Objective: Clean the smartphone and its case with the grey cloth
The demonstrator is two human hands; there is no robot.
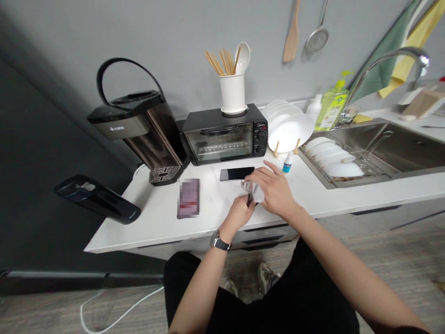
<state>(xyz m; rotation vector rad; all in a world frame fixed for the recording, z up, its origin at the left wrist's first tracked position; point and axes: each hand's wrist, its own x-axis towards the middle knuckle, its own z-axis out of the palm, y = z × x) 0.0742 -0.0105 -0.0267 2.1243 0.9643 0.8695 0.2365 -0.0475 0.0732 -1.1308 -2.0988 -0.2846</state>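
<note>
My left hand, with a watch at its wrist, is closed around a thin dark object; its kind is partly hidden by the fingers. My right hand curves over a pale, crumpled cloth-like piece and presses it against the dark object. Both hands meet just above the counter's front part. Right behind them a black phone lies flat. A small white bottle with a blue label stands beyond my right hand. To the left lies a purple, pixelated flat item.
Along the wall stand a tall water dispenser, a toaster oven bearing a white utensil holder, and a rack of plates. At right the sink holds white bowls. A dark bottle-shaped object tilts at the left.
</note>
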